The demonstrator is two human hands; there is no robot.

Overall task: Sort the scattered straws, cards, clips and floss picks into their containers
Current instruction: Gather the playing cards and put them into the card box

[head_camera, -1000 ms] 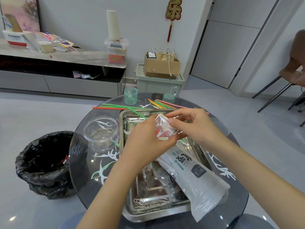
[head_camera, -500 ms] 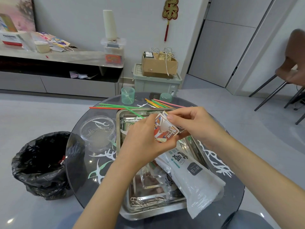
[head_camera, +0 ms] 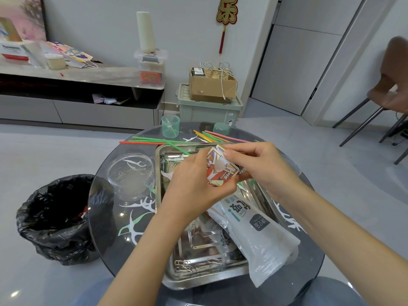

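A small stack of colourful cards (head_camera: 221, 167) is held above the steel tray (head_camera: 159, 191). My left hand (head_camera: 194, 188) grips the stack from below and the left. My right hand (head_camera: 258, 168) pinches its upper right edge with thumb and fingers. Paper clips (head_camera: 189, 265) lie in the tray's near corner beside a white plastic bag (head_camera: 258, 235). Coloured straws (head_camera: 154, 141) lie across the far side of the round glass table (head_camera: 106, 217). A clear round tub (head_camera: 130, 173) with clips stands left of the tray.
A green cup (head_camera: 170, 126) and a green lid (head_camera: 221, 128) sit at the table's far edge. A black-lined bin (head_camera: 55, 217) stands on the floor to the left. A green crate with a cardboard box (head_camera: 212, 87) stands behind, and a chair (head_camera: 379, 102) at the right.
The card stack has turned in both hands so that its printed face shows more. The view has shifted slightly; both hands stay over the tray.
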